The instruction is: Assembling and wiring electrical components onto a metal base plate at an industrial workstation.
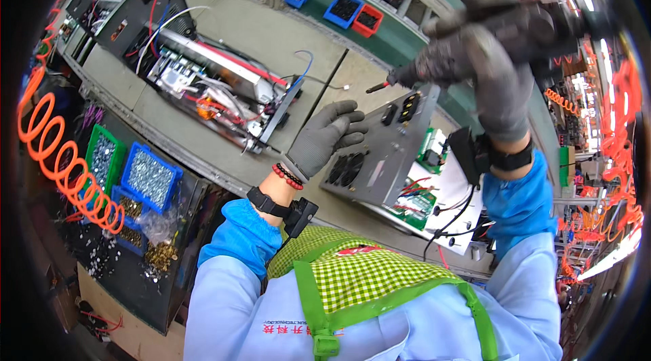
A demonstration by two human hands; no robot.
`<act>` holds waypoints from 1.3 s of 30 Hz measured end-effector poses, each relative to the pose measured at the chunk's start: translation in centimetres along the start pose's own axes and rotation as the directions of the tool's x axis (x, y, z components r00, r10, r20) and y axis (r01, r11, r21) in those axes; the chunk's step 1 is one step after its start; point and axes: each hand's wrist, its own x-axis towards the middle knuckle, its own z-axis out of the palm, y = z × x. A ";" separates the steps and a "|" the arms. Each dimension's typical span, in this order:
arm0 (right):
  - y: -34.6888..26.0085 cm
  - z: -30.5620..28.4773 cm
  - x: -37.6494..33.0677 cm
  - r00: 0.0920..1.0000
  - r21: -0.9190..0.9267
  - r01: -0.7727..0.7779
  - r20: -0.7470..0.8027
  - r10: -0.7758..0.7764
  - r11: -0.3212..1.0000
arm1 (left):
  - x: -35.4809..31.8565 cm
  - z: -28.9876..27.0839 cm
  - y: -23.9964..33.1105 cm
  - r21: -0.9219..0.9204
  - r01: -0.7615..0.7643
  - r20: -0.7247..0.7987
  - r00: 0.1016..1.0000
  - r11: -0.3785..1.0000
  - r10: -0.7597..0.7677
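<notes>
My right hand (pixel 491 69), in a grey glove, is wrapped around a black power screwdriver (pixel 441 56), its bit pointing down and left. The bit's tip hangs above a dark grey metal chassis panel (pixel 383 151) with a round fan grille (pixel 347 169) and black sockets (pixel 409 108). My left hand (pixel 327 136), also gloved, is just left of the panel with its fingers curled inward. Whatever lies in those fingers is hidden. Green circuit boards (pixel 415 208) with red wires sit on a white sheet (pixel 461 225) behind the panel.
Left of my hands lies an opened unit (pixel 210 83) with loose wires. Blue (pixel 150 176) and green (pixel 105 157) bins of small metal parts stand at the lower left, beside an orange coiled hose (pixel 47 130). Small red (pixel 367 21) and blue (pixel 342 10) bins stand farther back.
</notes>
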 end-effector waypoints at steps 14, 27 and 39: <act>7.4 -7.0 -3.1 0.998 0.097 0.049 -0.053 -0.044 0.994 | 12.0 1.8 -2.1 -0.506 0.077 -0.214 0.954 0.859 -0.211; 11.5 -8.6 -2.6 0.997 0.193 -0.042 -0.059 0.054 0.980 | 13.7 1.4 -2.5 -0.789 0.164 0.015 0.968 0.592 -0.249; 12.1 -8.7 -0.4 0.966 0.126 -0.226 -0.100 0.239 0.966 | 14.1 1.0 -2.6 -0.378 0.309 -0.100 0.924 0.873 -0.370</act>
